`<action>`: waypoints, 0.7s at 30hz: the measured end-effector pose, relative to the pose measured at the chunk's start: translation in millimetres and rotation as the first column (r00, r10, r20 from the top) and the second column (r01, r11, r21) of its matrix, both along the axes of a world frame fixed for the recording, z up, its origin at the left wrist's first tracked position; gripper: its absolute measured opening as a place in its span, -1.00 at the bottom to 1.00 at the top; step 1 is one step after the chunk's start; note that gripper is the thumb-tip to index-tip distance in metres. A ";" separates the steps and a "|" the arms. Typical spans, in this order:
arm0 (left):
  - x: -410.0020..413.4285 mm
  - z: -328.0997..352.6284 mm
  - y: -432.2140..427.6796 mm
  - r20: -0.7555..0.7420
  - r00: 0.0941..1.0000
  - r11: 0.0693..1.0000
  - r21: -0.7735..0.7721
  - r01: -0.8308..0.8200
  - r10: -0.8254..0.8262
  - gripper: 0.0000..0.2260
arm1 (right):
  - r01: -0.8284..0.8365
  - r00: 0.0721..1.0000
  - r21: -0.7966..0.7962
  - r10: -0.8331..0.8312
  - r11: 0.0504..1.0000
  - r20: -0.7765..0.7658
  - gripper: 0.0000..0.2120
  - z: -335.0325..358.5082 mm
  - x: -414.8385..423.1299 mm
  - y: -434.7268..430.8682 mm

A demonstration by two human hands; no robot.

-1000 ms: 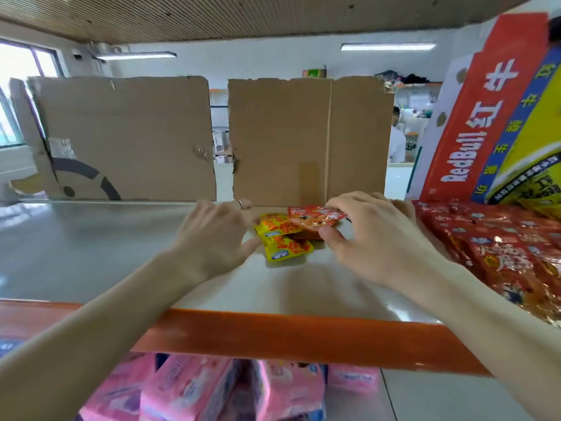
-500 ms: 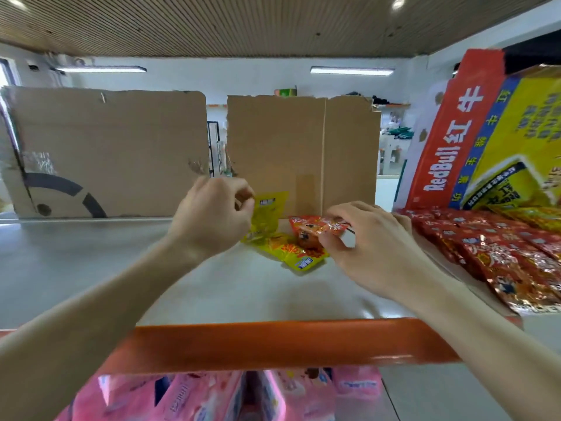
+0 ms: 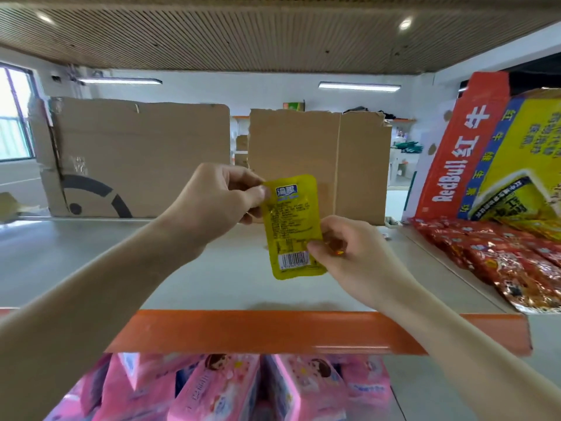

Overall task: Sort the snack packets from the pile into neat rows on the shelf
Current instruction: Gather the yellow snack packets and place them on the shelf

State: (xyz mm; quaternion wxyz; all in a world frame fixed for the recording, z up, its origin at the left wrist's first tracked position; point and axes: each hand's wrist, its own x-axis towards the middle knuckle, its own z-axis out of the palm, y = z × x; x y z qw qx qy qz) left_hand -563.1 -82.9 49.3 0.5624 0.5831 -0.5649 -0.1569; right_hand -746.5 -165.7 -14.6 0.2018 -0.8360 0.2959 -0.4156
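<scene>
Grey shelf (image 3: 212, 268), cardboard sheets (image 3: 303, 153) propped at the back, and you hold 1 yellow snack packet (image 3: 291, 226) upright above it. Your left hand (image 3: 212, 205) pinches its top-left corner and your right hand (image 3: 349, 250) pinches the lower-right edge. Red snack packets (image 3: 501, 259) lie piled on the right.

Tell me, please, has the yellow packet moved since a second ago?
Yes. The yellow packet rose off the shelf: it lay flat there, and now the left hand and right hand hold it upright before the cardboard sheet.
</scene>
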 end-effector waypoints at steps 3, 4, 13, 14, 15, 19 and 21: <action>2.7 -3.8 3.7 0.020 1.000 1.000 -0.008 -0.021 0.021 -0.93 | 0.033 0.999 -0.036 -0.032 0.999 0.014 -0.86 -0.1 1.8 -0.8; 2.6 -5.6 4.4 0.035 0.997 0.997 -0.027 -0.067 0.068 -0.96 | 0.055 0.998 -0.055 -0.053 0.997 0.030 -0.87 -0.3 2.2 -1.0; -15.1 -30.7 4.1 0.134 0.962 0.969 -0.105 -0.223 0.236 -0.57 | 0.195 0.981 -0.484 -0.171 0.853 0.094 -0.77 -2.5 19.3 17.0; -16.2 -32.6 3.5 0.150 0.961 0.970 -0.114 -0.216 0.231 -0.58 | 0.189 0.982 -0.506 -0.173 0.842 0.079 -0.75 -2.9 21.4 18.2; -17.1 -34.0 3.0 0.159 0.962 0.972 -0.118 -0.205 0.222 -0.62 | 0.191 0.980 -0.526 -0.191 0.828 0.055 -0.77 -3.9 22.7 18.8; -12.5 -36.7 -6.1 0.019 0.989 0.978 -0.153 -0.143 0.148 -0.73 | 0.227 0.949 -0.634 -0.313 0.740 -0.025 -0.91 -7.8 25.3 24.5; -7.2 -37.2 -11.4 -0.051 0.991 0.979 -0.160 -0.129 0.122 -0.85 | 0.186 0.954 -0.633 -0.292 0.751 -0.066 -0.84 -9.0 25.9 27.0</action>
